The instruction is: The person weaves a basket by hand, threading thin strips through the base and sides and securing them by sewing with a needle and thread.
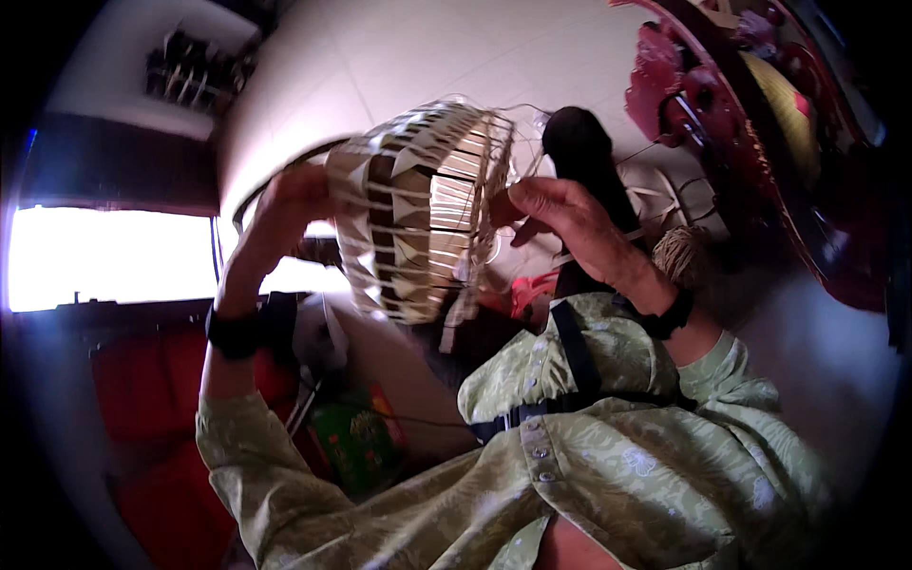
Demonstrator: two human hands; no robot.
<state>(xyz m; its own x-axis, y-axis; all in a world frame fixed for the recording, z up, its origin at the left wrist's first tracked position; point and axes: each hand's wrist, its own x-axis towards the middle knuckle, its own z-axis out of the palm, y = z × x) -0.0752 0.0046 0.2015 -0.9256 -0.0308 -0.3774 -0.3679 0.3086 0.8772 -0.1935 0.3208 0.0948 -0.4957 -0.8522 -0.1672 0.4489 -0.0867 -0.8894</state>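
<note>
A woven basket (385, 218) of pale cord and flat brown and cream strips is held up on its side before me, its open mouth toward the right. My left hand (299, 204) is closed on its left end, with the fingertips partly hidden behind it. By the rim, my right hand (560, 211) has its thumb and fingers pinched together on a thin pale cord (503, 176). Loose strands hang from the rim, and one flat strip end dangles below it. Both wrists wear dark bands.
A ball of twine (681, 255) lies beyond my right forearm. Carved dark-red wooden furniture (760, 123) with a yellow cushion stands at the upper right. At the lower left are a green package (351, 442) and a red seat (157, 380). My dark-clad leg (594, 166) stretches across the pale floor.
</note>
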